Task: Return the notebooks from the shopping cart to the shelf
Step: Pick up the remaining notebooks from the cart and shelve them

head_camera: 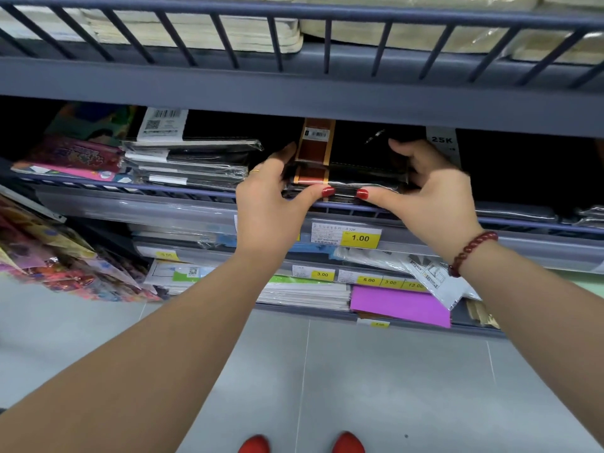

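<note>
Black plastic-wrapped notebooks (359, 158) on shelf (147, 204), clamped between left hand (268, 197) and right hand (431, 197), arms outstretched, thumbs on front edge.

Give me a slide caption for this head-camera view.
The left hand and right hand grip the ends of a stack of black notebooks at the front of a store shelf.

The notebooks (359, 152) I hold are wrapped in glossy, wrinkled clear plastic film. The shelf (294, 93) looks like matt painted metal. My bracelet (472, 249) has polished glossy beads; the floor (376, 387) tiles are smooth.
</note>
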A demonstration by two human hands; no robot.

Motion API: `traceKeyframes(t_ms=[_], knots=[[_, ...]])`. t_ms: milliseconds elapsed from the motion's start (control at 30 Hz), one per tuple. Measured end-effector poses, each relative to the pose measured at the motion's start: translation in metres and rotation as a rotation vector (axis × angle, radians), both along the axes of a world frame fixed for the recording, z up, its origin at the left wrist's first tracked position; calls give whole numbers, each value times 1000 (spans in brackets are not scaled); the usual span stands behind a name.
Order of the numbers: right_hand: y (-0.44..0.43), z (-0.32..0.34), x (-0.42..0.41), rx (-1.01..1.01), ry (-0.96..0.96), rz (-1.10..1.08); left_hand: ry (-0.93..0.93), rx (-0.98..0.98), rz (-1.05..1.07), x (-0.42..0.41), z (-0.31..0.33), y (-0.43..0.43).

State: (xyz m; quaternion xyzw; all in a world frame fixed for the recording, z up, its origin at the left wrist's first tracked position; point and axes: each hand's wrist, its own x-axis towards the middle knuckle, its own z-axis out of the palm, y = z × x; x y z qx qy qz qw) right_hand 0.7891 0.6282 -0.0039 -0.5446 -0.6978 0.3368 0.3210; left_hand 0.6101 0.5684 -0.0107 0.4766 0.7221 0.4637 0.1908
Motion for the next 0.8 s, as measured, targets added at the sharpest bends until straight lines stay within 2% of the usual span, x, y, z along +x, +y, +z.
traceKeyframes(t_ms=[200,300,400,500,700,800], knots=[[-6,-4,-8,70,-40,-103,102,16,-35,-10,-5,6],[-7,-5,-2,17,-4,-47,69,8,-95,-16,-4,3],[-6,-5,-3,39,-70,-38,7,18,-134,-20,-2,4],[-7,-3,-6,65,-100,-58,34,17,-157,-19,-2,2],[-8,1,-7,91,-162,-54,40,28,-84,-14,-4,2],[-9,1,-6,85,-159,-55,102,24,-81,-13,-5,0]])
